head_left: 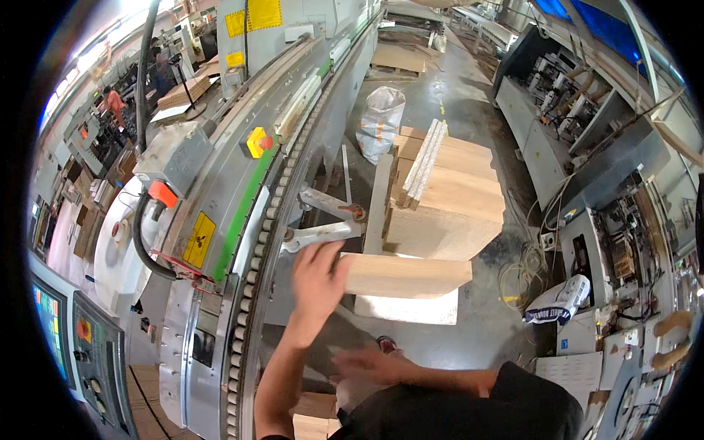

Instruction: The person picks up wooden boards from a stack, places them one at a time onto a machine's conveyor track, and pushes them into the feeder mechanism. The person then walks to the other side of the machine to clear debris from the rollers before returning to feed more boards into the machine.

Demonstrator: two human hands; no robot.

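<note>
My left hand [319, 273] grips the left end of a pale wooden panel [411, 275], held level beside the long grey machine's roller track [265, 242]. Just beyond my left hand, a metal support arm [323, 233] sticks out from the machine. My right hand [364, 364] is blurred, close to my body, fingers spread and pointing left, holding nothing I can see. Below it lies another light wooden piece [315, 414]. A white board [411, 308] lies under the held panel.
A stack of wooden panels [455, 198] stands on the floor ahead, with a white sack [381, 121] behind it. A printed bag [561, 301] and cables lie at the right by open machinery. A control panel [88, 352] is at lower left, a red button [264, 141] on the machine.
</note>
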